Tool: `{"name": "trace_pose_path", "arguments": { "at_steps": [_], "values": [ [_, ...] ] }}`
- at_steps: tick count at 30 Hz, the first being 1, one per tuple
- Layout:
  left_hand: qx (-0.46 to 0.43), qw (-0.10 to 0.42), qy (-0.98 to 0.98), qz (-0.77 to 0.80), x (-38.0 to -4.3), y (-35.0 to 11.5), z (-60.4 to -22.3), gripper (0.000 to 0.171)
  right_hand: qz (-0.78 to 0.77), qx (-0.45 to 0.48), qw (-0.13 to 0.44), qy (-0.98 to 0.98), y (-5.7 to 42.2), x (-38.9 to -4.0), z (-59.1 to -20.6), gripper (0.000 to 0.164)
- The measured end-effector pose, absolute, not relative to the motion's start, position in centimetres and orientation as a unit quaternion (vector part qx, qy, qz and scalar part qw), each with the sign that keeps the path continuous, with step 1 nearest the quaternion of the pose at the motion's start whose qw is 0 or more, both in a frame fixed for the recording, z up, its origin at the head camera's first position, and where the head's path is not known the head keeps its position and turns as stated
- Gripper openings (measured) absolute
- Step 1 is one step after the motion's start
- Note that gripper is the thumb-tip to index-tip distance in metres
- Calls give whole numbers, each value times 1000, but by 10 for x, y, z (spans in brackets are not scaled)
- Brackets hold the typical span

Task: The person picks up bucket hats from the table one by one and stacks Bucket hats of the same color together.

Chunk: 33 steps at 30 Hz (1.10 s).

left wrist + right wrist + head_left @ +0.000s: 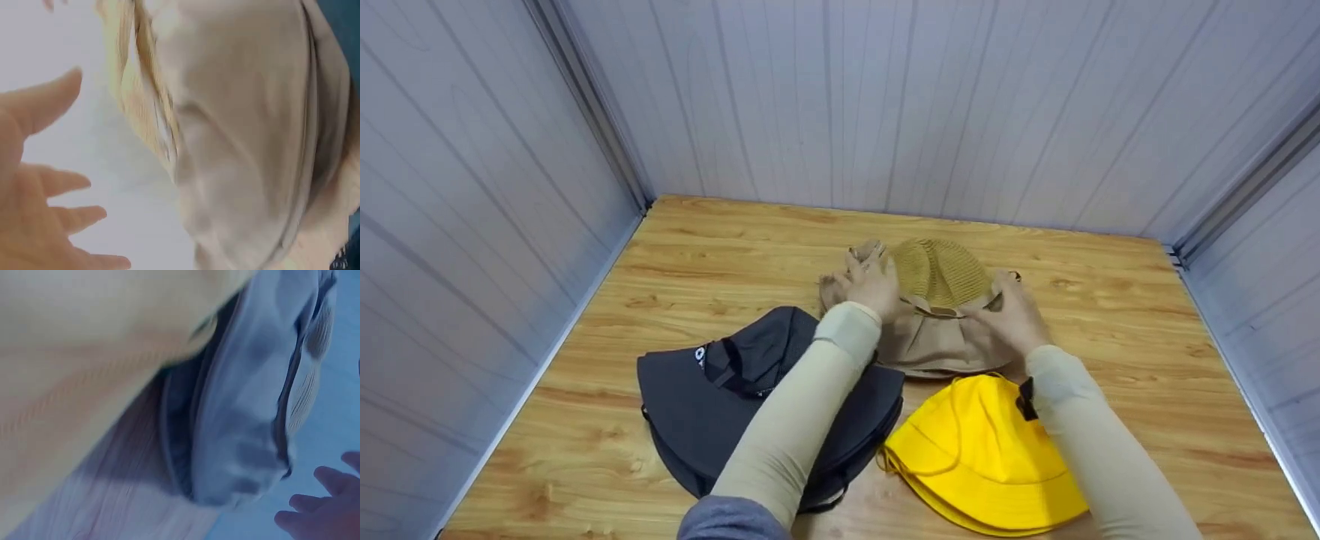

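Observation:
A beige sun hat [952, 345] with a woven straw crown lies toward the back of the table. In the head view my left hand [872, 291] is at its left side and my right hand [1014, 316] at its right. The left wrist view shows the left hand [34, 214] with fingers spread beside the beige brim [242, 112], a gap between them. Extended fingers of the right hand [329, 512] appear low in the right wrist view, apart from the hat [247, 416]. Whether the right thumb touches the brim cannot be told.
A dark bucket hat [682, 405] lies at the left under my left forearm. Nearer the front right is a yellow bucket hat [990, 457], partly beneath my right forearm. Pale panelled walls [855, 105] border the wood-grained table [720, 247] at the back and sides.

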<state>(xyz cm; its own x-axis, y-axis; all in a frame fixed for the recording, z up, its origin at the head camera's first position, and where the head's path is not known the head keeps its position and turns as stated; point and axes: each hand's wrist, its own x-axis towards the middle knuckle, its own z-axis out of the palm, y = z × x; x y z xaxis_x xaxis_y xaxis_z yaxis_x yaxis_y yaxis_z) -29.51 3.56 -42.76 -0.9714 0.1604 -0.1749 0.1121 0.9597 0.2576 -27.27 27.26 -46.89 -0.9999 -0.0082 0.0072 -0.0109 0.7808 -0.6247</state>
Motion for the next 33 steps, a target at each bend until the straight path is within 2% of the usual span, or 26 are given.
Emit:
{"name": "trace_pose_path", "arguments": {
  "at_steps": [4,7,10,19,23,33],
  "values": [
    [93,137,984,58,-290,52,-446,90,260,23,-53,-964,252,-273,-477,114],
    [87,171,981,34,-291,56,-462,97,251,18,-97,-963,246,-274,-484,120],
    [80,198,976,34,-292,55,-474,97,245,15,-118,-962,246,-273,-493,121],
    [91,220,969,69,-297,47,-497,95,227,22,-125,-966,250,-274,-507,119],
    [93,240,963,74,-297,45,-500,95,211,22,-133,-968,251,-275,-512,120],
    [88,253,961,66,-298,44,-508,92,195,21,-160,-967,249,-276,-515,119]
  ]
}}
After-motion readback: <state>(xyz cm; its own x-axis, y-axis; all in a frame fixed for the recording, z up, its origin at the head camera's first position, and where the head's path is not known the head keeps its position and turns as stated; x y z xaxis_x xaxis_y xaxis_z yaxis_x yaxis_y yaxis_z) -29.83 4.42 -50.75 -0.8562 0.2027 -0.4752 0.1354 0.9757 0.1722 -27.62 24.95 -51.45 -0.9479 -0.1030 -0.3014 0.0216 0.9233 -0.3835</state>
